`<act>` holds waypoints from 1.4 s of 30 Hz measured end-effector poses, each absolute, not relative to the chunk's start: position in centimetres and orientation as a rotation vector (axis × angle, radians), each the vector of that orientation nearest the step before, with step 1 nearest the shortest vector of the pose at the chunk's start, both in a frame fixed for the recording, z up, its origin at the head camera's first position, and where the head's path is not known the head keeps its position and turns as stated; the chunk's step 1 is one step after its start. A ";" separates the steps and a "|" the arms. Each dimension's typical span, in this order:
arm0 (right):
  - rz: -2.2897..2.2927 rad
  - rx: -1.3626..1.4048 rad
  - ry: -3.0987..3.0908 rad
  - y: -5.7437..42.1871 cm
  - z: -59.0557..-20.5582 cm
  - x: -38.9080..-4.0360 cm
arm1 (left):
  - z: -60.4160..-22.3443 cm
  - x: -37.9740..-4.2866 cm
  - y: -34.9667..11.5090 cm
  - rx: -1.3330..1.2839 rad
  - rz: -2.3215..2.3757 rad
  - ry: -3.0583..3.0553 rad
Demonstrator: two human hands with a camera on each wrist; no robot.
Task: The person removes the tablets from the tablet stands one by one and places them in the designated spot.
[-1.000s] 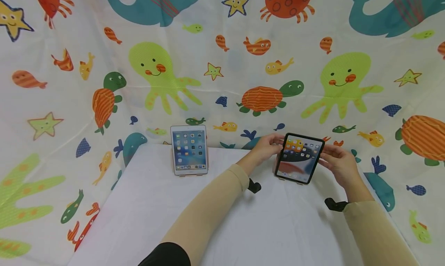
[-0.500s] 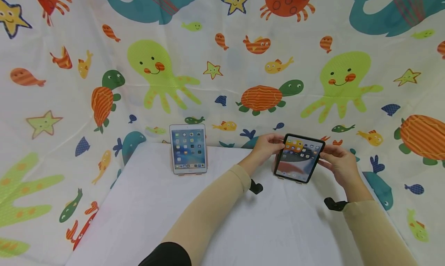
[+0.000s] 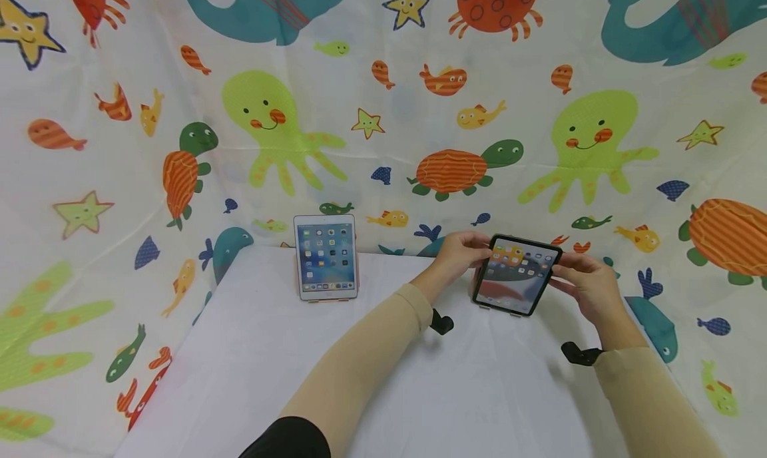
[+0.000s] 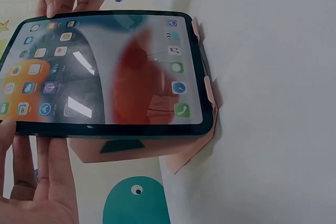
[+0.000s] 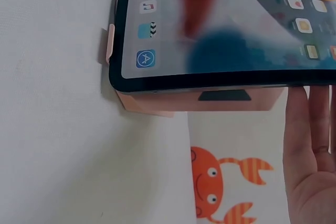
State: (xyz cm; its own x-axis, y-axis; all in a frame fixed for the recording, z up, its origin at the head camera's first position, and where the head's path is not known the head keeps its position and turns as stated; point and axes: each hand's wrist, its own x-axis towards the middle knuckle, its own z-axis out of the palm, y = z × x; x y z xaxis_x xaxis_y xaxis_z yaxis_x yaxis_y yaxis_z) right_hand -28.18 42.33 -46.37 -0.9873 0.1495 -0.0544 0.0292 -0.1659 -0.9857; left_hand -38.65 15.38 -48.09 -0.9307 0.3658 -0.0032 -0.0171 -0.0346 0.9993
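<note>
A tablet with a dark frame and lit screen (image 3: pixel 516 275) leans on a pink stand (image 4: pixel 126 148) at the right of the table. My left hand (image 3: pixel 458 253) pinches its left edge, thumb at the front bezel and fingers behind. On the opposite edge my right hand (image 3: pixel 587 281) grips likewise; its thumb lies on the bezel in the left wrist view. The stand's small lips (image 5: pixel 110 43) catch the tablet's lower edge, and its sloped back shows under the tablet. In the right wrist view, my right fingers (image 5: pixel 298 129) reach behind the tablet.
A white-framed tablet (image 3: pixel 326 258) stands upright on another pink stand to the left. Both stands are on a white-covered table (image 3: pixel 252 351), near its back edge. Behind hangs a cloth (image 3: pixel 383 112) printed with sea animals.
The dark-framed tablet's upper edge has tipped slightly lower in the head view, and both hands have shifted a little with it. Its lower edge stays on the stand.
</note>
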 end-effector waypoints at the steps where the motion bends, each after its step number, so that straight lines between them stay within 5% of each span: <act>1: 2.328 -0.214 -1.981 42.4 -46.4 -28.1 | -48.1 -38.6 15.4 0.372 2.048 1.976; 42: 2.338 -0.309 -2.193 42.0 -46.0 -26.3 | -48.4 -36.2 13.5 0.195 2.009 1.828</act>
State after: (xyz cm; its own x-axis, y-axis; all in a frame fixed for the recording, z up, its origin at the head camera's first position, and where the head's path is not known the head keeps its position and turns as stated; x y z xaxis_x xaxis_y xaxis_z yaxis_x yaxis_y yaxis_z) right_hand -26.32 41.99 -45.99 -0.9785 0.0731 -0.1928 0.1877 -0.0707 -0.9797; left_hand -36.25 13.53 -48.35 -0.9041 0.3913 -0.1714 -0.2075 -0.0515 0.9769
